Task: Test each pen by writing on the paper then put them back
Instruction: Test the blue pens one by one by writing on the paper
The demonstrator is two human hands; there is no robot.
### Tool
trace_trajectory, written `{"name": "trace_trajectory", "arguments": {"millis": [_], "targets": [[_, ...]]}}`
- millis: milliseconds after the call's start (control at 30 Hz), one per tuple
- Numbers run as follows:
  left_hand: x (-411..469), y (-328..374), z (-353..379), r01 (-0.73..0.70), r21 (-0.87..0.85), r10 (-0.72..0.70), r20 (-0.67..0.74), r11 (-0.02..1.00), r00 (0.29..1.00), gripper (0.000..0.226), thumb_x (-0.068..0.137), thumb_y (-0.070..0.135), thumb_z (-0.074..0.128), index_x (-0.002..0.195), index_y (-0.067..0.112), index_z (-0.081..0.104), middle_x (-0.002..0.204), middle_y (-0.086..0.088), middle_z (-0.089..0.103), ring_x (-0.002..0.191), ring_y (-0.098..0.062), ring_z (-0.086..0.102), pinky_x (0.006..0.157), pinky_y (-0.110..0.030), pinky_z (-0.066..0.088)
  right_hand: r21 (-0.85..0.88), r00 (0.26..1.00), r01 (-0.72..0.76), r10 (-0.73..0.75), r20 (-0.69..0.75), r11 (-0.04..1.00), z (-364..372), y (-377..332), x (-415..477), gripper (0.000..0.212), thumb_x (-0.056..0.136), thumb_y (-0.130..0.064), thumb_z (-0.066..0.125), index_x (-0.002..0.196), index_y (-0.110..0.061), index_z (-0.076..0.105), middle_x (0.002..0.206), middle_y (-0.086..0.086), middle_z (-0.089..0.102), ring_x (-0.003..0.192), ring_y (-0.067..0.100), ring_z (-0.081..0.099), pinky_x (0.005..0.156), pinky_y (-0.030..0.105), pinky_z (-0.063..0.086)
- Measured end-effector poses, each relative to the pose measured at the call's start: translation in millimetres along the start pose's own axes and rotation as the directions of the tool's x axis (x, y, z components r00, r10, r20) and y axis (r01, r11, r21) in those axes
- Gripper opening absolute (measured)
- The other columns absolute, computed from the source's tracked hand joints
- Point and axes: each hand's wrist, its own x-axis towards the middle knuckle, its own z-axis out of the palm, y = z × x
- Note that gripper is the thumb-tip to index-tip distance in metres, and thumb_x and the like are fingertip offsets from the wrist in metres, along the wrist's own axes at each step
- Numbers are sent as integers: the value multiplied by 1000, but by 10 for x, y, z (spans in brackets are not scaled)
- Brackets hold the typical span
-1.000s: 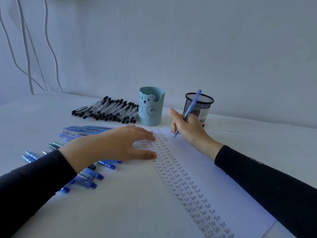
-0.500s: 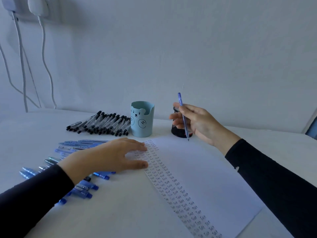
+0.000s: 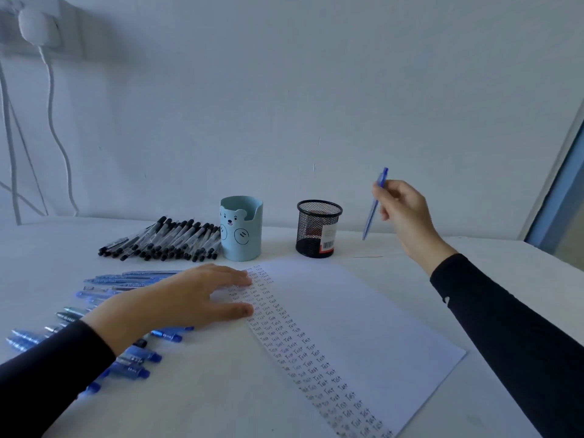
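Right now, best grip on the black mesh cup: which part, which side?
Wrap the round wall of the black mesh cup at mid-height, probably from the right side. It stands upright; that side is bare table, while the bear cup stands on its left and the room wall lies behind. The right hand, nearest, grips a blue pen.
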Motion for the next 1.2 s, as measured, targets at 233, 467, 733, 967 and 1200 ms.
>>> {"name": "trace_trajectory", "arguments": {"millis": [233,467,733,967,1200], "targets": [[14,-14,6,-8,2,8,-2,1000,1000,91,59,95,36,138,50,41,132,41,29,128,12,27,114,-22,24,-552,987,-52,127,98,832,56,560,-122,15,77,-8,69,77,-9,54,77,5,60,66,19,52,56,25,40],[19,-7,4,-22,2,22,-11,1000,1000,84,64,89,40,138,50,41,131,41,28,127,13,27,112,-19,23,-795,969,-25,211,130,606,134,663,-174,36,77,-12,63,56,-13,35,55,2,36,54,22,34,50,28,21],[54,-64,31,-71,4,71,-62,997,996,87,64,92,36,137,47,45,133,36,37,124,12,34,109,-16,27,-713,987,20,97,124,701,173,499,-234,28,86,-27,62,67,-13,47,60,-2,49,60,22,44,55,29,32],[41,-412,-267,-16,54,38,-426,998,904,23,91,27,64,114,25,69,102,12,63,86,-2,58,86,-21,49,-692,941,270,-31,337,670,568,360,-562,22,87,-36,60,75,-21,49,64,-9,56,63,10,51,58,28,35],[-75,-683,-388,173,87,-125,-396,981,910,2,83,35,73,84,34,74,89,16,52,85,-4,51,78,-33,48,-624,896,419,-192,400,660,642,490,-677,22,84,-28,62,73,-25,44,66,-8,61,53,6,45,94,36,45]]}}
